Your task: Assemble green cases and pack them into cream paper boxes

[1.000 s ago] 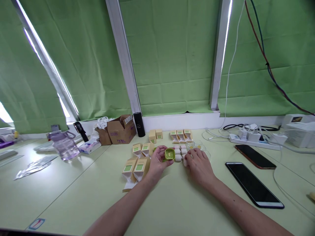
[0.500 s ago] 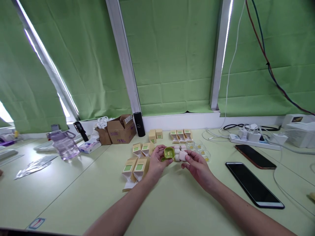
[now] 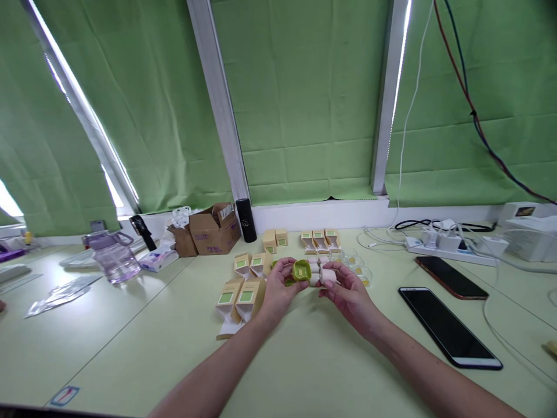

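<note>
My left hand [image 3: 278, 291] is closed on a small green square case [image 3: 301, 270], its hollow side facing me. Between the thumb and fingers of my right hand [image 3: 350, 299] is a small white rounded block [image 3: 328, 276], just right of the case. Several similar white pieces [image 3: 314, 268] stand on the table behind both hands. Clear round plastic cups with yellow centres [image 3: 359, 271] lie beyond my right fingers. Left of my left hand are opened beige cartons with green labels [image 3: 246, 296]. Other green parts behind the left fingers are mostly hidden.
More beige cartons [image 3: 319, 239] stand at the back. Two phones [image 3: 448, 325] lie at right, near a power strip [image 3: 452, 251] with cables. At left are a purple water bottle [image 3: 112, 255], a tissue pack [image 3: 159, 259], a cardboard box [image 3: 216, 232] and a black cylinder [image 3: 246, 220].
The green case has shifted slightly right and tilted in my left hand. The white block in my right hand has moved slightly right and turned.
</note>
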A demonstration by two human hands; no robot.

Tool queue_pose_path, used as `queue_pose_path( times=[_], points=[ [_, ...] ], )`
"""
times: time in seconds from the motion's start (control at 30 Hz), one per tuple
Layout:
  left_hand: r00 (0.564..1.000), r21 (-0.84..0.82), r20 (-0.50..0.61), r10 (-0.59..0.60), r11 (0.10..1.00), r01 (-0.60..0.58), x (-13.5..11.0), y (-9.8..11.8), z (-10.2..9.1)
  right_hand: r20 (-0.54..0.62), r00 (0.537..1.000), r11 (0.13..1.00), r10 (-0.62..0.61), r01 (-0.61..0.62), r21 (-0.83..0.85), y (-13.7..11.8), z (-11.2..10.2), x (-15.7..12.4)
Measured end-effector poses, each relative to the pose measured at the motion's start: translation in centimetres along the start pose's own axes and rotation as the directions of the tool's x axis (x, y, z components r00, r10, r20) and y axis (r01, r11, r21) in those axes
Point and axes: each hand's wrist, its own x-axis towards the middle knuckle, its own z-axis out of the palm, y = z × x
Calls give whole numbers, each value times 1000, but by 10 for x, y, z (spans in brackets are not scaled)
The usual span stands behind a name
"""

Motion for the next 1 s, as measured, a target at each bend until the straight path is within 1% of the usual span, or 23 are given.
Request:
queue_pose_path(
  times=[0.17,0.33,0.47,0.57,0.67,0.83,0.93,1.0],
  points=[
    [1000,25,0,-16,1000,16,0,-2,0,-19,1000,998,16,-17,-63,1,-2,1],
    [1000,68,-5,-18,998,18,1,-3,-1,-89,994,986,57,-70,-150,4,-6,6],
    [998,173,-48,36,984,-27,3,-5,-3,-98,993,994,63,-71,-86,4,-7,9],
    [996,239,-62,68,970,-51,4,-5,-3,-88,995,996,39,-46,-77,3,-7,9],
    [995,260,-56,87,963,-70,3,-5,-3,-96,995,994,-6,-5,-109,4,-6,10],
    [990,300,-46,137,947,-117,-1,-3,-2,-110,993,978,-47,24,-205,3,-5,10],
    [984,338,-22,178,927,-161,-4,0,-1,-79,996,961,-52,28,-277,4,-4,9],
    [983,363,-2,186,916,-173,-6,2,1,-60,997,948,-54,32,-316,6,-4,9]
  ],
)
